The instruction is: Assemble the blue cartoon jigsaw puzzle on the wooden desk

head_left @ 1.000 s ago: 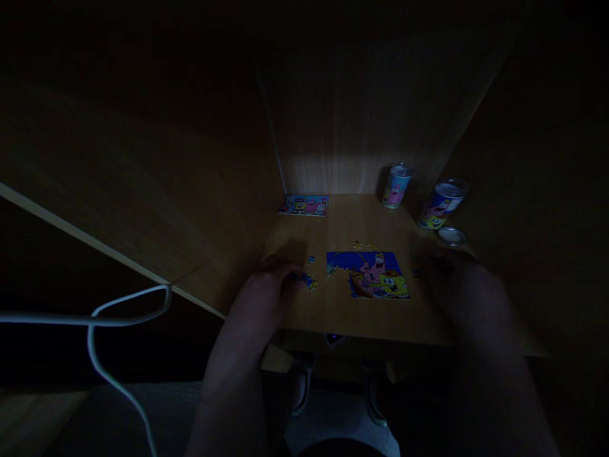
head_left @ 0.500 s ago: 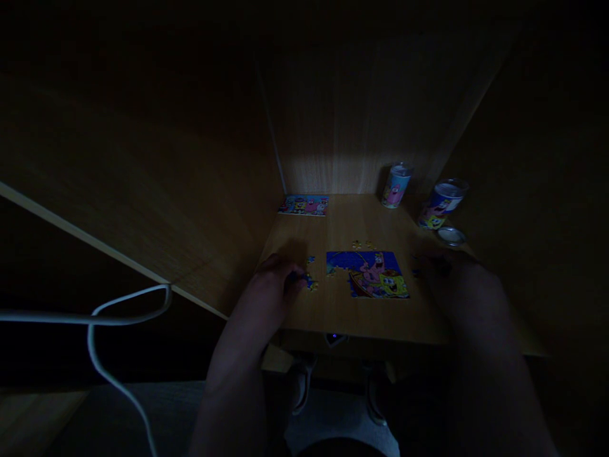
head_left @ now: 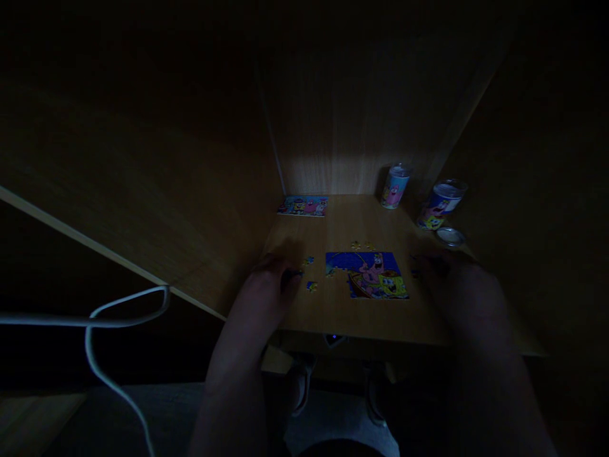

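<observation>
Most of the puzzle (head_left: 366, 275) joined, judging by the filled picture area. Located flat at mid-counter (head_left: 342, 314), between the two hands and touching neither.

Status, done:
- Top, right and bottom edges closed and straight.
- Picture area filled across centre and right.

Status, left:
- Left edge ragged, with gaps near the lower left corner; judged unfinished there.
- Loose pieces (head_left: 311, 286) scattered just left of the puzzle, apart from it, one more a little further back.
- Rear pieces (head_left: 361, 245) lying just beyond the top edge, not joined.
- Estimated as a handful of pieces outstanding; exact count not readable in this light.

Hands:
- Left hand (head_left: 273, 279): resting on the counter beside the loose pieces, fingers curled inward. Something dark at the fingertips; cannot tell whether a piece is gripped.
- Right hand (head_left: 447, 273): resting on the counter right of the puzzle, near but apart. Too dark to tell how far open, or whether anything is held.

Surroundings:
- Card (head_left: 303, 205) with a similar picture at the rear left, against the wall.
- Two cans (head_left: 394, 186) upright at the rear right, with a lid (head_left: 450, 237) flat beside the nearer one.
- Cable (head_left: 95, 330) hanging off to the left, clear of the counter.
</observation>
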`<state>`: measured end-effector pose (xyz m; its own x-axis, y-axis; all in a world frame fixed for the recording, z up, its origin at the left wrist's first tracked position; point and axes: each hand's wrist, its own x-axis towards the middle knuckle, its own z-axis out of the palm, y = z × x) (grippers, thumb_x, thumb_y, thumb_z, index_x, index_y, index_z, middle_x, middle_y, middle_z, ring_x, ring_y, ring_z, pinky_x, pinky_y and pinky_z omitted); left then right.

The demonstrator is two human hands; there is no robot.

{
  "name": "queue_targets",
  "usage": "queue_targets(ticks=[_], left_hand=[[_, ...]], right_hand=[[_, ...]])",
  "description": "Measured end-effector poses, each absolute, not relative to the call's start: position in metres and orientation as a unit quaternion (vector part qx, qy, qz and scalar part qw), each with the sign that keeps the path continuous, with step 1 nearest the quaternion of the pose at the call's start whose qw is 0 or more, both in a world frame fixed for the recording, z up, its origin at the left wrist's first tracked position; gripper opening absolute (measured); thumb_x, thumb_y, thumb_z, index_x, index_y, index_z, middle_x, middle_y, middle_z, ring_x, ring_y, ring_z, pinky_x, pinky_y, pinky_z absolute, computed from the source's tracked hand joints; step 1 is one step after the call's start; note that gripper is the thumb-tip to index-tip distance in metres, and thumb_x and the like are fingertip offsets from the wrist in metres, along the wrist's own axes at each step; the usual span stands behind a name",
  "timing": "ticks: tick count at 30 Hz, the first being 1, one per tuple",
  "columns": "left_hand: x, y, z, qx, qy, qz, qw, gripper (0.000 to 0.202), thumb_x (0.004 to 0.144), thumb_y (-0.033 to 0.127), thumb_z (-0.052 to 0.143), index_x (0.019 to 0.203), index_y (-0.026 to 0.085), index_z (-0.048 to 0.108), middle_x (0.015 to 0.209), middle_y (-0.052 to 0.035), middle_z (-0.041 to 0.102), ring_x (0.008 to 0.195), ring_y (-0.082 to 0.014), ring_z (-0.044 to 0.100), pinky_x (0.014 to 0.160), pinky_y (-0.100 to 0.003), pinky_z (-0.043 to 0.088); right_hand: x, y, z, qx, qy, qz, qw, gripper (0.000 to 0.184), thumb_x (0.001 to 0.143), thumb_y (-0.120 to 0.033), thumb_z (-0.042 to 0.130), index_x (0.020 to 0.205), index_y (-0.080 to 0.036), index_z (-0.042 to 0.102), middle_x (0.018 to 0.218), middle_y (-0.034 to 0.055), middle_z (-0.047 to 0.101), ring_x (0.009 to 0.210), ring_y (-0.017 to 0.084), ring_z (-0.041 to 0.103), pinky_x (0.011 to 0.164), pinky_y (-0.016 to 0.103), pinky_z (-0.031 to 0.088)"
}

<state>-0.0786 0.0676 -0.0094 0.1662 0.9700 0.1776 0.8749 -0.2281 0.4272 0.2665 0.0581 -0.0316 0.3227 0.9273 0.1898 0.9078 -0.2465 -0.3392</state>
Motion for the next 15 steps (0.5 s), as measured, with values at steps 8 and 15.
queue_targets(ticks=[8, 15], left_hand=[[-0.078, 0.072, -0.015, 0.760, 0.609, 0.224, 0.045, 0.021, 0.100, 0.015, 0.058, 0.113, 0.017, 0.075, 0.117, -0.0125, 0.071, 0.108, -0.0291, 0.067, 0.101, -0.044, 0.055], [-0.065, 0.077, -0.022, 0.799, 0.539, 0.265, 0.029, 0.021, 0.105, 0.025, 0.060, 0.120, 0.022, 0.074, 0.122, -0.0098, 0.068, 0.116, -0.0279, 0.063, 0.108, -0.045, 0.051]], right_hand=[[0.266, 0.056, -0.031, -0.802, -0.565, 0.011, 0.194, 0.048, 0.104, -0.044, 0.043, 0.122, -0.016, 0.078, 0.109, 0.0212, 0.080, 0.090, 0.034, 0.075, 0.073, 0.041, 0.053], [0.282, 0.044, -0.024, -0.830, -0.531, 0.014, 0.168, 0.043, 0.101, -0.039, 0.047, 0.120, -0.019, 0.080, 0.102, 0.0199, 0.081, 0.078, 0.032, 0.075, 0.065, 0.040, 0.051]])
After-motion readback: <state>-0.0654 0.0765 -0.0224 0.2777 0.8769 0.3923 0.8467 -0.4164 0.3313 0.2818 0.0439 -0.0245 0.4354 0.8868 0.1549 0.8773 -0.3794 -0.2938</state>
